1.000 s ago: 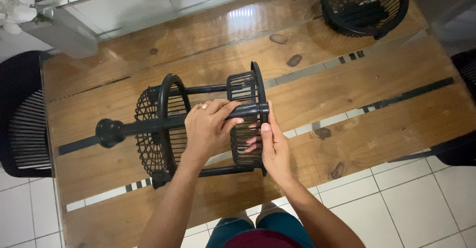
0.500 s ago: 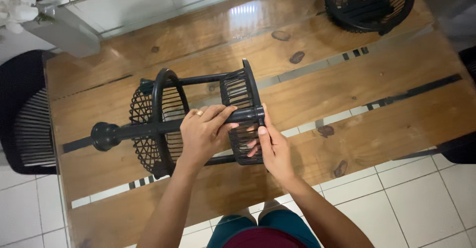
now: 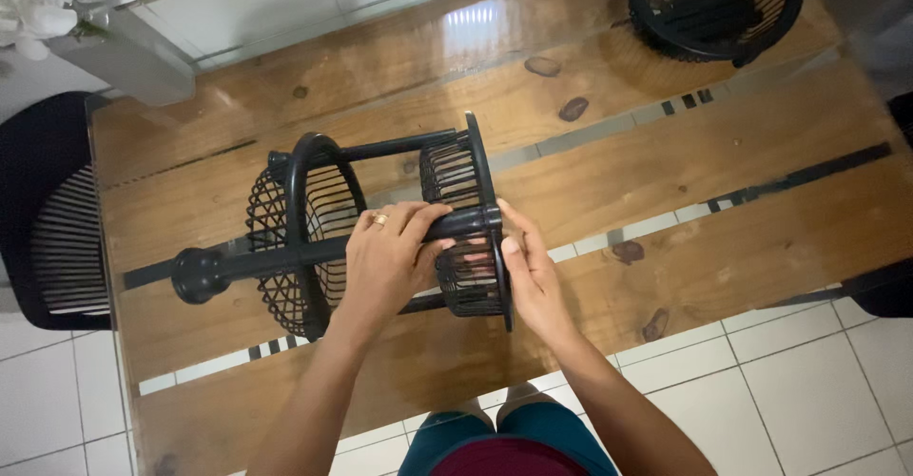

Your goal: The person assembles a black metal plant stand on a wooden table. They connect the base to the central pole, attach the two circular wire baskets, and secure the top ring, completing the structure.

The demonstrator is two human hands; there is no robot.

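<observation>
Where the lower middle of the frame shows the person's lap and 2 forearms rising from it, the left hand [image 3: 385, 252] is seen clenched around the black centre pole [image 3: 285, 257] of a tiered basket rack [image 3: 380, 233], a ring visible on 1 finger. Just to its right, the right hand [image 3: 528, 272] is laid flat against the outer rim of the right basket [image 3: 466, 229], fingers extended and pressing rather than wrapped; nothing is enclosed by it. The rack is lying on its side at the middle of the wooden worktop [image 3: 742, 200], its pole running towards the left of the frame and ending in a round knob [image 3: 198, 275], with a left basket [image 3: 300, 233] of wire-like ribs standing on edge.

Judged from its thin ribs and open weave, the rack is probably light and fairly stiff, likely plastic, and its slats could flex or snap if squeezed. The pole and the solid rims appear to be the safest places for a hold. Because the baskets are round, rolling on the glossy worktop seems possible.

Further off, in the upper right of the frame, a separate black basket [image 3: 713, 5] is resting on the worktop. A dark chair [image 3: 52, 219] is set at the left edge.
</observation>
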